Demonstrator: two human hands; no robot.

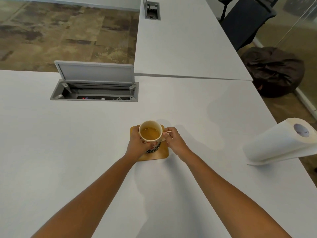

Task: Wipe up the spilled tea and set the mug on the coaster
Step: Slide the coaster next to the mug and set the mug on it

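Note:
A cream mug [150,123] with amber tea in it is over a square wooden coaster [161,154] near the middle of the white table [51,143]. Whether its base touches the coaster is hidden by my hands. My left hand [137,143] wraps the mug's left side. My right hand [175,141] pinches the handle on its right side. A faint wet sheen spreads over the tabletop to the right of the mug, around the spill area [221,109].
A paper towel roll [277,141] stands at the table's right edge. An open cable hatch [94,90] with a raised lid is sunk in the table behind the mug. A dark office chair [247,21] and a black bag [274,71] are on the floor beyond.

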